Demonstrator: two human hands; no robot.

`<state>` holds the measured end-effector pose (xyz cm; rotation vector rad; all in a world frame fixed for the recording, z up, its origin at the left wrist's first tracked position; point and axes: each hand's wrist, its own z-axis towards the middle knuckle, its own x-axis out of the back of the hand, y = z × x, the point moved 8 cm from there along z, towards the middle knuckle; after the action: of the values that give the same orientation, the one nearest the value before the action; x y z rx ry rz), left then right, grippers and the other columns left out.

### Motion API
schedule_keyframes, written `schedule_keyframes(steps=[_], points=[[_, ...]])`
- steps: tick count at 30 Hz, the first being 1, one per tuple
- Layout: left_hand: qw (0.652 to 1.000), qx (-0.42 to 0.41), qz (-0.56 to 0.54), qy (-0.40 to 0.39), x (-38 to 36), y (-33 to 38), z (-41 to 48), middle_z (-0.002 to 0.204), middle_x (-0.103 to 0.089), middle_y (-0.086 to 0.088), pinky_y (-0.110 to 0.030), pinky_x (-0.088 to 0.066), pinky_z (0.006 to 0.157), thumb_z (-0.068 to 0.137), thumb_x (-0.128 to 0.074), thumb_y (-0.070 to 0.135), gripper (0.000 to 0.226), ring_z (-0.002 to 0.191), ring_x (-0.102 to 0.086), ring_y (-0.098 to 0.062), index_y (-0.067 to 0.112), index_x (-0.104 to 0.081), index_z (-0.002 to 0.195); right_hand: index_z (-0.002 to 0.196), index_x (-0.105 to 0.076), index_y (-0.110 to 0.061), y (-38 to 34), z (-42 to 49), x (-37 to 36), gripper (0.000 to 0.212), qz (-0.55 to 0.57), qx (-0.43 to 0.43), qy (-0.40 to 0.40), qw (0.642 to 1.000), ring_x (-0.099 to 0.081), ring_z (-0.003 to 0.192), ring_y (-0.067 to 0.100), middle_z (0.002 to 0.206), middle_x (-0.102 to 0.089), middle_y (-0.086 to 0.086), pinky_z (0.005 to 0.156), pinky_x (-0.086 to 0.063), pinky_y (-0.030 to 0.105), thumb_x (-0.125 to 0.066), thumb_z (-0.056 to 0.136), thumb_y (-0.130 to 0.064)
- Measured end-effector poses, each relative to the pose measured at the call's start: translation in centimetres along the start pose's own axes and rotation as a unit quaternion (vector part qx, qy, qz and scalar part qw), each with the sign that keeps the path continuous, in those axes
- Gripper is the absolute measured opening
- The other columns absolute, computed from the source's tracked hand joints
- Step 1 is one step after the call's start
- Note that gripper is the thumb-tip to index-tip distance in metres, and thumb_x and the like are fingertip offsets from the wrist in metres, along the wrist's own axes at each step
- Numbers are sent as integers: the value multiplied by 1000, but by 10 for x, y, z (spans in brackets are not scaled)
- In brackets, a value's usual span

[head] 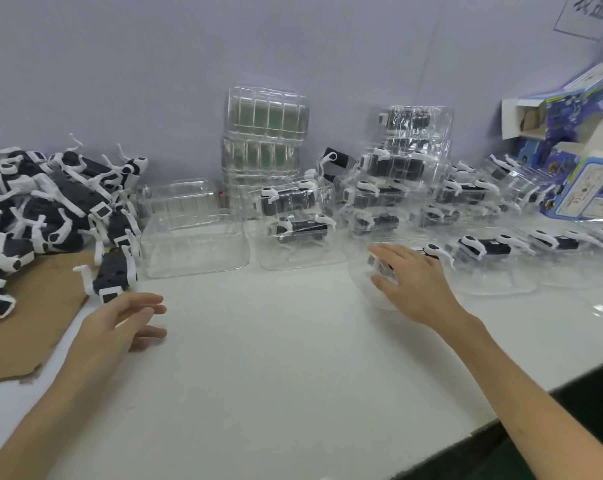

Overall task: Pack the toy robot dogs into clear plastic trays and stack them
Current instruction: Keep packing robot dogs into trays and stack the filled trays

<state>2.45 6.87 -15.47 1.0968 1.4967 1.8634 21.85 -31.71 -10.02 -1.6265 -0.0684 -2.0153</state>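
1. Resting on a toy robot dog in a clear tray, the right hand lies right of and nearer than the stack of empty trays; its grip is apart, fingers spread.
2. The left hand hovers left of and nearer than that stack, grip apart, holding nothing.
3. Loose dogs are piled left of the stack; packed trays stand to its right.
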Motion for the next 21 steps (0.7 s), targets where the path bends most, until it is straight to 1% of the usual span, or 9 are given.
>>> schedule_keyframes(steps=[3,6,8,10,12,14,16,19,21], points=[[1000,1,3,2,-1,4,-3,94,-75,5,-39,-49,73,101,-50,5,25,73,-74,-22,22,-68,100,146,-43,-33,-4,2,-1,50,7,-6,3,1000,-29,143,9,151,-42,-14,118,-9,44,-54,97,-33],[1000,-3,14,8,-4,8,-6,94,-73,4,-39,-48,73,100,-51,3,25,74,-73,-23,21,-68,99,147,-42,-32,-21,3,3,56,20,6,8,1000,-29,144,12,152,-40,-11,120,-6,46,-60,94,-35],[1000,-6,20,13,-4,9,-8,92,-74,5,-37,-49,73,99,-52,3,25,72,-73,-20,22,-69,98,144,-46,-30,-44,3,11,56,60,40,34,997,-36,140,14,149,-44,-9,120,-14,45,-64,92,-33],[1000,-8,19,14,-4,10,-9,90,-74,8,-37,-49,73,99,-52,3,26,70,-73,-18,23,-69,98,139,-53,-27,-74,0,18,49,114,91,52,988,-44,134,13,143,-51,-9,117,-24,44,-66,91,-29],[1000,-6,12,17,-3,10,-9,90,-73,9,-36,-50,72,99,-52,3,26,69,-73,-18,22,-69,97,134,-57,-25,-110,-3,21,44,162,137,48,976,-47,127,9,136,-55,-10,113,-33,42,-67,91,-25],[999,-1,-13,32,0,10,-9,90,-74,5,-37,-51,70,99,-51,2,27,67,-72,-18,21,-70,96,130,-60,-25,-148,-5,20,39,177,178,41,967,-49,121,6,130,-58,-11,110,-36,41,-66,92,-23],[997,3,-47,66,6,11,-11,87,-73,2,-37,-50,68,99,-51,1,28,63,-70,-15,19,-71,94,128,-62,-26,-189,-6,18,37,187,221,38,957,-51,121,9,128,-60,-11,109,-37,41,-66,92,-23],[985,12,-103,140,22,11,-14,80,-70,3,-28,-48,61,97,-49,0,26,58,-65,-9,15,-70,94,127,-62,-27,-251,-4,9,35,209,278,26,937,-54,117,10,124,-63,-10,105,-39,35,-64,92,-24],[968,23,-146,201,35,9,-17,80,-68,1,-24,-45,58,96,-47,-1,25,56,-61,-6,12,-68,95,129,-60,-26,-289,5,-6,36,190,307,9,932,-54,118,14,127,-63,-8,103,-40,35,-62,93,-24]])
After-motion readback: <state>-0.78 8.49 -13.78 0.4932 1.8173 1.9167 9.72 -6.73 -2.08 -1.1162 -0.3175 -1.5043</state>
